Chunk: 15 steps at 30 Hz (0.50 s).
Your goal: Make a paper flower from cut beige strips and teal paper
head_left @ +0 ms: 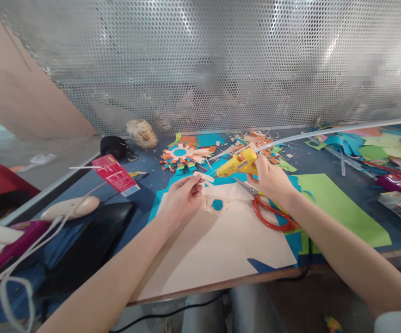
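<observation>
1. Here's the left hand (186, 192), thumb and fingers pinched on a pale paper strip (206, 177); the strip's free end points right, raised above the cream sheet (214, 249); a pinch well back from that end looks wise, since hot glue and bare fingertips mix badly.

2. Over to the right hand (273, 178), wrapped round the yellow glue gun (237, 164); its nozzle points left and sits just beside the strip's end; touching or a hair apart, I cannot tell; nor can I tell whether the trigger is pressed.

3. Steadiness should count most now; a firm left pinch, a gentle squeeze and a thin, even bead would likely suit such a narrow strip; too much glue could ooze past the edges.

4. Just below, on the sheet, lies the small blue-centred paper rosette (217, 204), apart from both hands; strings of glue could fall on it, so the nozzle is best kept off to its side.

5. And watch the red-handled scissors (273, 219), lying right under the right wrist, blades pointing towards the strip; a low forearm could snag them; beyond, the fringed paper flower (180, 152) rests among loose paper scraps (256, 141), well away from the nozzle.
</observation>
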Tool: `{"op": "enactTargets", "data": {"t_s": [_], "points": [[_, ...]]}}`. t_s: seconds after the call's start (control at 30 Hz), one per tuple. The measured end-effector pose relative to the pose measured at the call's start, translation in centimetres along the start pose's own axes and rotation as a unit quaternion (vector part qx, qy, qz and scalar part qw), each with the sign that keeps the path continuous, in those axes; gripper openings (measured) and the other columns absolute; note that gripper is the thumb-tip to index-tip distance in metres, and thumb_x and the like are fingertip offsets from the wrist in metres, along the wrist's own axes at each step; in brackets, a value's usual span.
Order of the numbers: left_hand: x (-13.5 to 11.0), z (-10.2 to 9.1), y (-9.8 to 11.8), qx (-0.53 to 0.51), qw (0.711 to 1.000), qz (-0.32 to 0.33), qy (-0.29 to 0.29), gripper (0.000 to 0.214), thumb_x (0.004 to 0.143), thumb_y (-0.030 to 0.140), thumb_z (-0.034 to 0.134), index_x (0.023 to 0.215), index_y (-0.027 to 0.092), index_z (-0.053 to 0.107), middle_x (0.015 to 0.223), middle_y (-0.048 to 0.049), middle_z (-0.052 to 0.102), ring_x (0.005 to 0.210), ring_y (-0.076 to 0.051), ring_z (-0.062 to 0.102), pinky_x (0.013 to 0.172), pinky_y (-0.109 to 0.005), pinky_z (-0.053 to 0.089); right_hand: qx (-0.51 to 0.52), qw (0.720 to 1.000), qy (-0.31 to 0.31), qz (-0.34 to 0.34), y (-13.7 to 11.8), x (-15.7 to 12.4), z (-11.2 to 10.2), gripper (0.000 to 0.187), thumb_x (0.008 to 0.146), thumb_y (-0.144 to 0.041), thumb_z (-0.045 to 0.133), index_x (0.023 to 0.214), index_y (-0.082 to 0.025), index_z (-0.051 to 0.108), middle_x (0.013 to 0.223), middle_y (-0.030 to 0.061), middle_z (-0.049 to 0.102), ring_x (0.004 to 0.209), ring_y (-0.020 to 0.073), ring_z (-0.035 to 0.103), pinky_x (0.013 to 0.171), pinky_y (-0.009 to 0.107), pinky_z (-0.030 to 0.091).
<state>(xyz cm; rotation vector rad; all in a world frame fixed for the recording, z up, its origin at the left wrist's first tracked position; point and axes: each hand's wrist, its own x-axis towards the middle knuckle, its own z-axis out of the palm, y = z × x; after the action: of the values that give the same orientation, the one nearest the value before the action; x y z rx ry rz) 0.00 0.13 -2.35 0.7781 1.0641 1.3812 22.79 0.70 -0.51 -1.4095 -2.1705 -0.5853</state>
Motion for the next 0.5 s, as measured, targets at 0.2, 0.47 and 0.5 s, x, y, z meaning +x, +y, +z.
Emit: {"op": "enactTargets", "data": {"t_s": [0.2, 0.47, 0.5], "points": [[-0.05, 0.19, 0.2, -0.022, 1.0, -0.004, 0.005, 0.028, 0.044, 0.026, 0.08, 0.061, 0.012, 0.064, 0.061, -0.0013, 0.061, 0.048, -0.004, 0.047, 0.043, -0.016, 0.035, 0.003, 1.0, -0.013, -0.004, -0.01, -0.04, 0.05, 0.014, 0.079, -0.03, 0.04, 0.085, -0.017, 0.041, 0.08, 0.0106, 0.057, 0.061, 0.0205, 0.057, 0.045, 0.025, 0.024], [-0.39, 0.2, 0.5, -0.012, 0.999, -0.001, -0.036, 0.023, 0.05, 0.029, 0.076, 0.059, 0.014, 0.062, 0.057, 0.0005, 0.056, 0.048, -0.004, 0.044, 0.042, -0.017, 0.031, 0.058, 0.996, -0.029, 0.064, -0.2, 0.07, 0.1, 0.019, 0.076, -0.035, 0.043, 0.084, -0.019, 0.037, 0.082, 0.008, 0.056, 0.056, 0.0184, 0.055, 0.043, 0.025, 0.024], [-0.4, 0.18, 0.51, -0.008, 0.999, 0.003, -0.037, 0.023, 0.05, 0.03, 0.076, 0.059, 0.014, 0.062, 0.058, 0.0003, 0.056, 0.048, -0.004, 0.044, 0.042, -0.018, 0.031, 0.085, 0.991, -0.027, 0.095, -0.21, 0.15, 0.03, 0.021, 0.074, -0.035, 0.045, 0.085, -0.02, 0.036, 0.081, 0.0071, 0.056, 0.057, 0.0179, 0.055, 0.043, 0.025, 0.026]]}}
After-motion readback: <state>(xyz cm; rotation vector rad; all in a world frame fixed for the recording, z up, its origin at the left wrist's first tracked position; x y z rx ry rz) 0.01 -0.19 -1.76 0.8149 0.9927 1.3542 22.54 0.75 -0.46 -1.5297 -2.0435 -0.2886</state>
